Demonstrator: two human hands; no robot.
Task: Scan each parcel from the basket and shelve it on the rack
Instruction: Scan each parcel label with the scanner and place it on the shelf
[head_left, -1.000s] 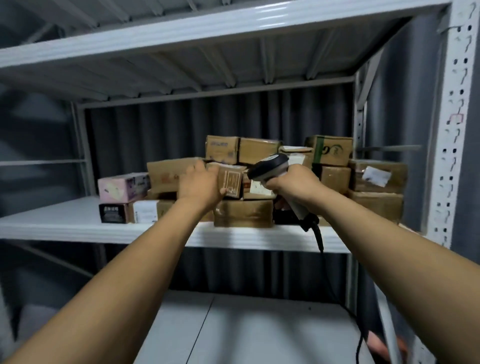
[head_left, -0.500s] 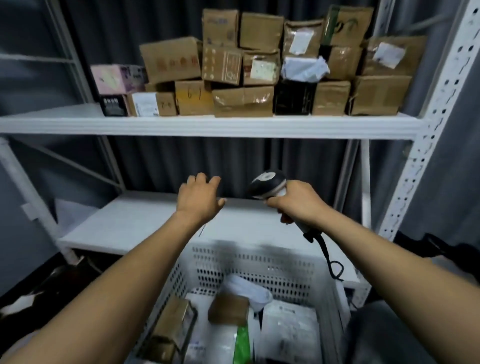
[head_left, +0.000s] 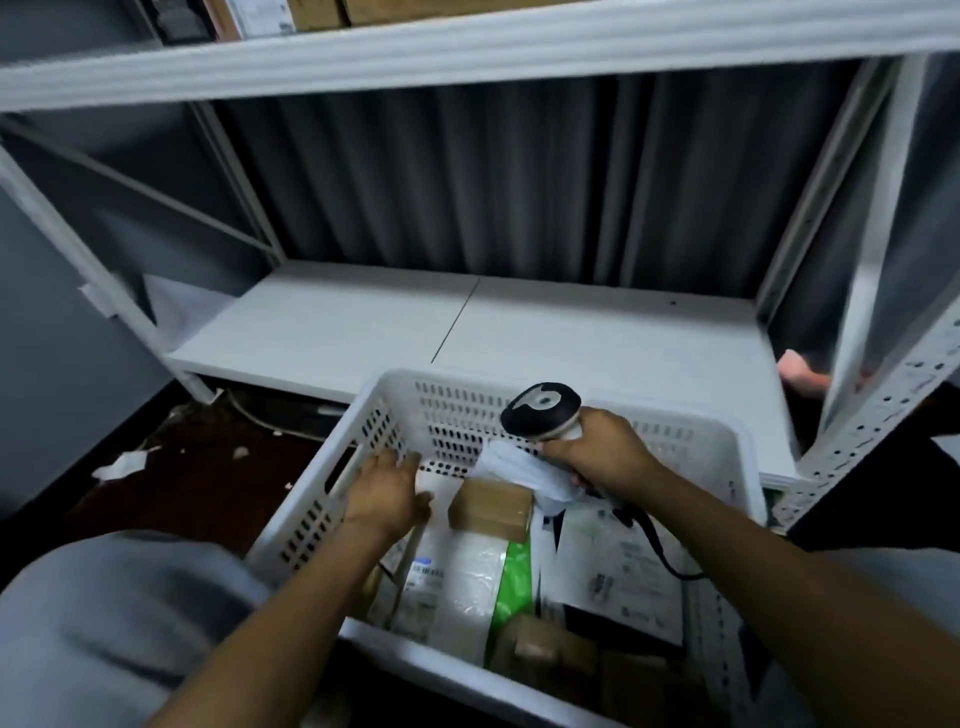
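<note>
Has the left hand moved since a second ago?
Yes. The left hand was up at the upper shelf of the rack; it has come down, well below that shelf, into the basket, near its left wall.

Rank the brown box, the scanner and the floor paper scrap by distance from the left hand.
1. brown box, just right of the left hand.
2. scanner, farther right, in the right hand.
3. paper scrap, far left on the floor.
</note>
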